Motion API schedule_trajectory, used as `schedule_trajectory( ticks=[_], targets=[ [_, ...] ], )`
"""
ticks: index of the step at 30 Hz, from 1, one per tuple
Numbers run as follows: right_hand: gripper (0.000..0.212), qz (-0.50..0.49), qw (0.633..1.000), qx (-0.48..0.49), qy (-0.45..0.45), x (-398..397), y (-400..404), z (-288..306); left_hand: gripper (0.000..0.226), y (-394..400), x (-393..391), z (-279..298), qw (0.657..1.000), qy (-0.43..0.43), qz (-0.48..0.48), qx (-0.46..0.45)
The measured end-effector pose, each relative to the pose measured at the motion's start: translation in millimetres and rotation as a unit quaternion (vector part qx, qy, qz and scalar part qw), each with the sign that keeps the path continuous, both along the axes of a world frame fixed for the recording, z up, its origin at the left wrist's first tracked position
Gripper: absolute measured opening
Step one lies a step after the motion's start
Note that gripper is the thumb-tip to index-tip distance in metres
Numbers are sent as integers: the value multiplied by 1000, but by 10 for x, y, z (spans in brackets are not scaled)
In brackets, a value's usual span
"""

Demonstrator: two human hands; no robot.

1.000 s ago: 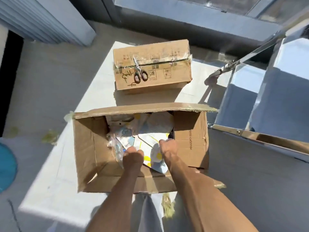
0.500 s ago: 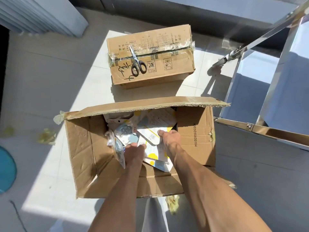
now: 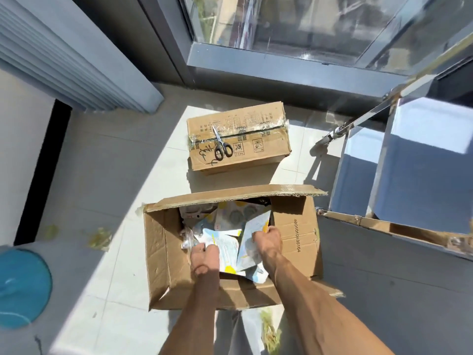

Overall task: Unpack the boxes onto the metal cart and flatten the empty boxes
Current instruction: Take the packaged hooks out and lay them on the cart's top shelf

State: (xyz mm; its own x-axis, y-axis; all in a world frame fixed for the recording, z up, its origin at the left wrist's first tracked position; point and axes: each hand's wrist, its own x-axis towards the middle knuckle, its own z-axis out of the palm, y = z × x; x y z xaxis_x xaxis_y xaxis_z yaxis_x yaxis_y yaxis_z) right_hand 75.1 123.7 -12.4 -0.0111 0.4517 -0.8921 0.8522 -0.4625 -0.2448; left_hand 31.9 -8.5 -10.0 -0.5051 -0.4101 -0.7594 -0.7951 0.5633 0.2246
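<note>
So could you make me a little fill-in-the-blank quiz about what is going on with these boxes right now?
1. The scissors lie on top of the ____ box, which is still taped.
2. Both hands, the left hand and the right hand, reach into the ____ box.
3. Each hand grips printed ____ from inside it.
4. The metal cart stands to the person's ____.

Missing words: closed; open; packets; right

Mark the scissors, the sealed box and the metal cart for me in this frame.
scissors [image 3: 222, 147], head view, on the black handles where the blades meet them.
sealed box [image 3: 258, 152], head view, on its top face right of the scissors.
metal cart [image 3: 358, 220], head view, on the near shelf rail.
</note>
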Motion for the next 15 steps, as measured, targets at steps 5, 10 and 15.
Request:
schedule_trajectory(
  ticks=[5, 10, 15],
  targets=[
    [10, 71, 997, 7, 32, -52, 196, 947, 22, 256, -138, 826, 997, -54, -61, -4],
    [28, 58, 993, 33, 96, -181, 611, 2280, 37, 768, -289, 2031, 976, -53, 39, 208],
    [48, 6, 983, 75, 167, -57, 1231, 3650, 43, 1272, -486, 3319, 941, -17, -12, 338]
  ],
)
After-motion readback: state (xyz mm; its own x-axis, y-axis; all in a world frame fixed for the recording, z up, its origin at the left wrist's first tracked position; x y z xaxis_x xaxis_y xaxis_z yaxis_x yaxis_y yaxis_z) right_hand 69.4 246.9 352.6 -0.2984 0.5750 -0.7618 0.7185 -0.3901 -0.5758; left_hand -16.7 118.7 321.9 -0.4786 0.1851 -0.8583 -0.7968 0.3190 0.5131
